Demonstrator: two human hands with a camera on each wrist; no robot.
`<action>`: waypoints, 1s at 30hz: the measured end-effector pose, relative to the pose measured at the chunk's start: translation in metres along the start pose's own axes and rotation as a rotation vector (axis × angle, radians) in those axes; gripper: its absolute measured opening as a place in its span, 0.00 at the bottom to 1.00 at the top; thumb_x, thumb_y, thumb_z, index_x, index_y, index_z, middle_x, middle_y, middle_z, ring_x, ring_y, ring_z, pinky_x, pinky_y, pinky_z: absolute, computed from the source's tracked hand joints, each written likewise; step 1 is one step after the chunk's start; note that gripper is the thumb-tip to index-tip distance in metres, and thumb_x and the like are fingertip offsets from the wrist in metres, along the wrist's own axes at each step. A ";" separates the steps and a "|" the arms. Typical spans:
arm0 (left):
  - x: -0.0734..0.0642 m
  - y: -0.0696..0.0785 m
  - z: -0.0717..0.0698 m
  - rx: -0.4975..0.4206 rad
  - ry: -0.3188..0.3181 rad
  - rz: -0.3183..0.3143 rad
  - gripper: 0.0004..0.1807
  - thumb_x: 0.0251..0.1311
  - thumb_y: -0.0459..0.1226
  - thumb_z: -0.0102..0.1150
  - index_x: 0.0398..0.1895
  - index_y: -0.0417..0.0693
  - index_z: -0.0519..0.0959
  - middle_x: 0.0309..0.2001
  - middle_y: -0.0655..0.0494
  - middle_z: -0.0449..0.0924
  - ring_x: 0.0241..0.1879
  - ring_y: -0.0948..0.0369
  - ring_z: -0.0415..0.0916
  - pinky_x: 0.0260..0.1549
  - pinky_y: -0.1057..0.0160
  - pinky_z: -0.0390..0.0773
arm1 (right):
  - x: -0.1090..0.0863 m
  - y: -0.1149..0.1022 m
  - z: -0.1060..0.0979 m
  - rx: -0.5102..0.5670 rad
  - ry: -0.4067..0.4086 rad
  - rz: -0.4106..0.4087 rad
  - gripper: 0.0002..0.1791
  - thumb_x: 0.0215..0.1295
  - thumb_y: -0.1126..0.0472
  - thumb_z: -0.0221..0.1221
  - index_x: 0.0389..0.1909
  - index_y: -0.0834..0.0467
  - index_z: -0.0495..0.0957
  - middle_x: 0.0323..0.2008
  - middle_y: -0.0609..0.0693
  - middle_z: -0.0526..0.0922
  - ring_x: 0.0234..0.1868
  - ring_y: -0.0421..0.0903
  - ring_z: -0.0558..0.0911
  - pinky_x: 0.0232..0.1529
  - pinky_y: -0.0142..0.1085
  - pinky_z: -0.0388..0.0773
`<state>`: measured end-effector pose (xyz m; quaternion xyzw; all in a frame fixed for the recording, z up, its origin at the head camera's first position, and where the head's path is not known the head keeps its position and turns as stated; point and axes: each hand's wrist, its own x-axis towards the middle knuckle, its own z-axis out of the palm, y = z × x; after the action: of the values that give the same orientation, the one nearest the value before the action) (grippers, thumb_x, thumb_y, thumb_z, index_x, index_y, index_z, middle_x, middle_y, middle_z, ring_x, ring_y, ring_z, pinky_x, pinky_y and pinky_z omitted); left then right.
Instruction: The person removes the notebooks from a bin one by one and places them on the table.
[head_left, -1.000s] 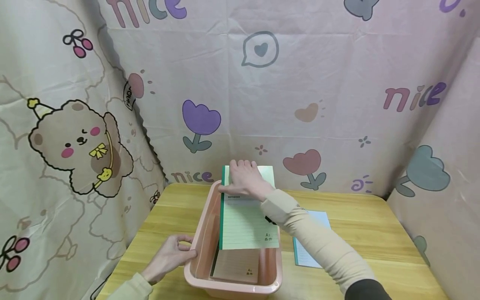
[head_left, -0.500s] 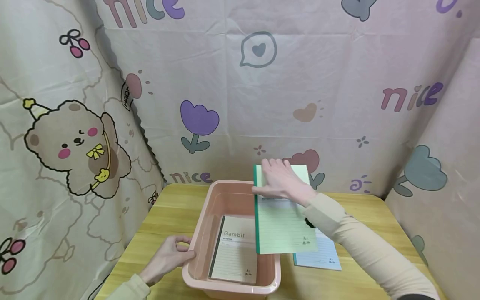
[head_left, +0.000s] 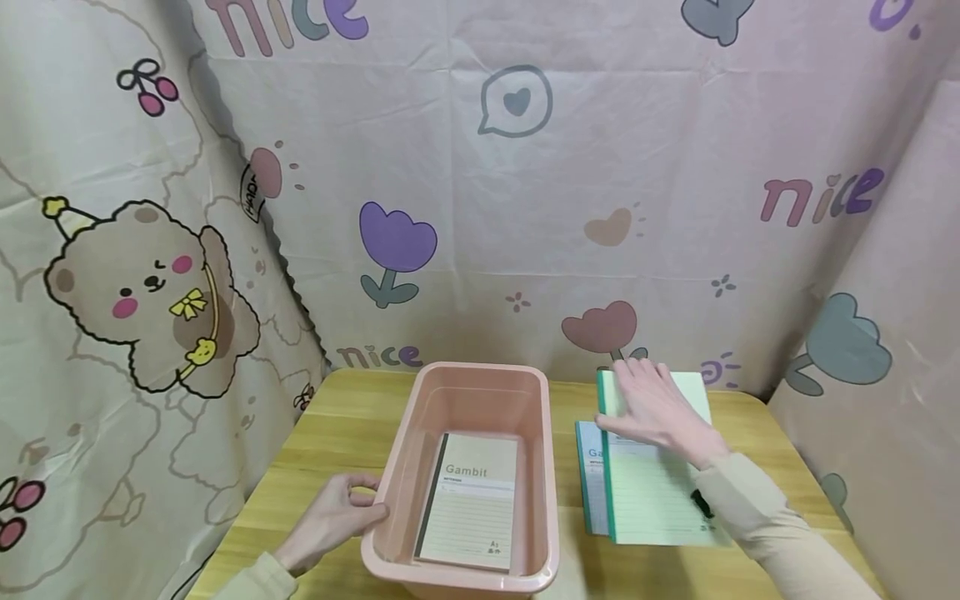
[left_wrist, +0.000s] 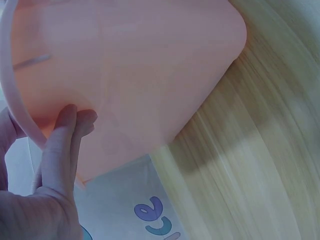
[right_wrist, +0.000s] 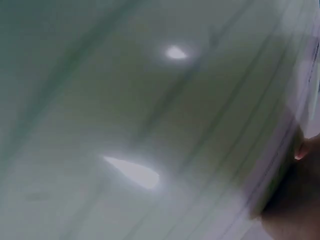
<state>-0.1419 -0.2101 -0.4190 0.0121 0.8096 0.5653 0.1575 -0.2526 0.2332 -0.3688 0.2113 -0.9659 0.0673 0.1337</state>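
Note:
My left hand [head_left: 333, 521] grips the left rim of a pink plastic bin [head_left: 550, 475], thumb over the rim. In the left wrist view, the fingers [left_wrist: 60, 150] lie against the bin's outer wall [left_wrist: 150, 90]. A cream notebook [head_left: 468, 508] with a dark spine and "Gambit" on its cover lies flat inside. To the bin's right, my right hand [head_left: 663, 412] holds a green notebook [head_left: 660, 500] from above, thumb at its spine edge. It overlaps a blue notebook [head_left: 592, 483], mostly hidden on the table. The green lined cover [right_wrist: 150, 110] fills the right wrist view.
The bin stands on a light wooden table [head_left: 360, 396]. A printed curtain [head_left: 487, 208] hangs behind the table's far edge and along both sides.
My right hand has carried the green notebook from above the bin to the right, then lower over the blue one. The cream notebook in the bin is uncovered. My left hand keeps its hold.

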 end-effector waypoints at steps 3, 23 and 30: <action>-0.002 -0.001 0.000 -0.006 -0.005 0.012 0.30 0.55 0.29 0.57 0.58 0.16 0.65 0.41 0.29 0.86 0.39 0.47 0.88 0.40 0.54 0.90 | -0.014 0.027 0.015 0.003 0.003 0.028 0.32 0.49 0.40 0.66 0.43 0.60 0.69 0.36 0.54 0.74 0.41 0.55 0.72 0.43 0.47 0.66; 0.000 -0.001 -0.001 0.005 -0.008 0.008 0.30 0.56 0.29 0.56 0.59 0.15 0.64 0.41 0.30 0.86 0.39 0.49 0.88 0.39 0.57 0.89 | -0.080 0.121 0.093 0.077 -0.075 0.170 0.39 0.51 0.45 0.68 0.57 0.67 0.70 0.56 0.70 0.77 0.58 0.69 0.72 0.58 0.66 0.65; 0.000 0.000 -0.001 0.008 -0.005 0.009 0.30 0.56 0.29 0.56 0.59 0.15 0.65 0.40 0.31 0.87 0.39 0.49 0.88 0.39 0.57 0.89 | -0.087 0.139 0.121 0.111 -0.096 0.181 0.37 0.56 0.45 0.66 0.57 0.67 0.68 0.55 0.71 0.76 0.58 0.70 0.71 0.57 0.65 0.65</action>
<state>-0.1422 -0.2110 -0.4186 0.0178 0.8115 0.5626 0.1569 -0.2636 0.3697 -0.5200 0.1333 -0.9811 0.1221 0.0690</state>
